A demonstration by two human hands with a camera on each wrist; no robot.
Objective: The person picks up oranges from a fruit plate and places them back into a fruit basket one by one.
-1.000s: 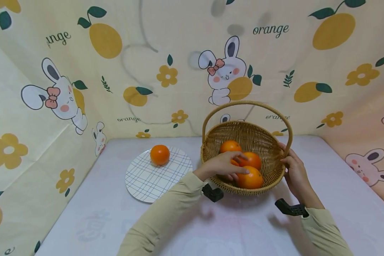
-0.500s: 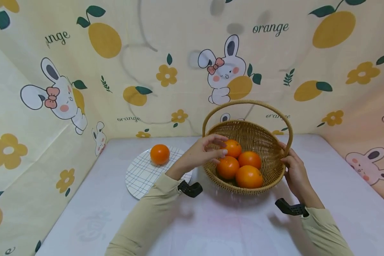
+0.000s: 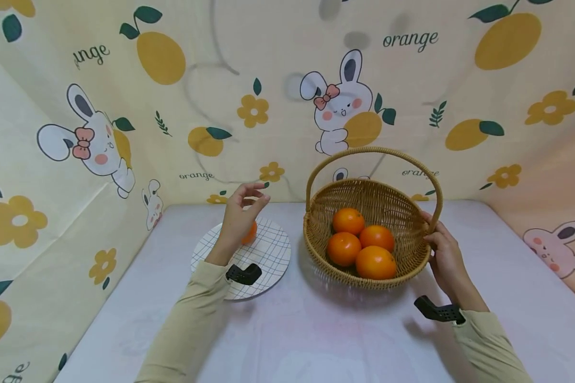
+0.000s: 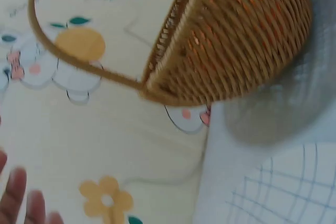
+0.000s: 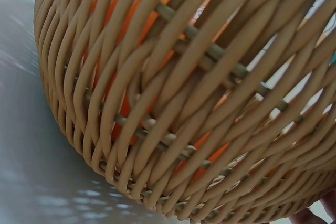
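My left hand hangs over the round white plate with its blue grid lines, fingers loosely bent and holding nothing. Partly hidden behind that hand, an orange sits on the plate. In the left wrist view, the fingers spread at the lower left, away from the wicker basket. My right hand grips the basket's right rim at the foot of its arched handle. The basket tilts toward me, with several oranges inside. Its weave fills the right wrist view, orange showing through the gaps.
A pale cloth covers the table. Behind it rises a cream backdrop printed with rabbits, fruit and flowers, which also closes in both sides. The plate stands left of the basket, a narrow gap between them.
My left hand has come out of the basket, where it was among the oranges, and moved left over the plate. The right hand has kept its grip on the basket.
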